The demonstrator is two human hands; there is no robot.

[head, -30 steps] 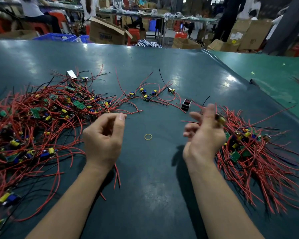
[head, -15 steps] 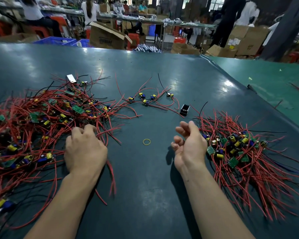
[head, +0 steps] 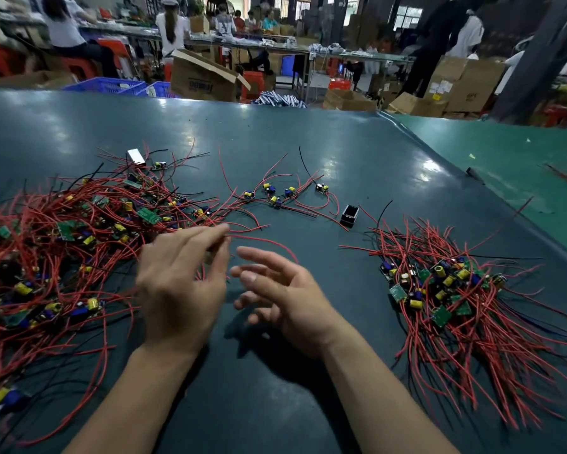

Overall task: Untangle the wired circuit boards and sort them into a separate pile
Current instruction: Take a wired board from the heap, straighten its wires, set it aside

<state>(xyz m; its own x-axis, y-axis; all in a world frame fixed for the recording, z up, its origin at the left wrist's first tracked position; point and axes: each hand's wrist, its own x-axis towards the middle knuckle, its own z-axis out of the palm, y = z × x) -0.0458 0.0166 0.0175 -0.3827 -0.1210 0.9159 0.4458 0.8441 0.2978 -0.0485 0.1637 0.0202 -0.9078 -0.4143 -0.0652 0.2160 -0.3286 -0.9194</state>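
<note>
Dark table (head: 308,404), red-wired tangled boards (head: 69,231)

Far beyond the hands, open brown cardboard boxes (head: 206,77), blue plastic crates (head: 107,85) and long worktables (head: 350,55) fill a dim workshop; bright windows (head: 406,18) behind.

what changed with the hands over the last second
The left hand went down into the tangled pile, then lifted out pinching a red wire. The right hand, which held a board over the sorted pile, let it go and swung left, open. Both piles stayed put.
</note>
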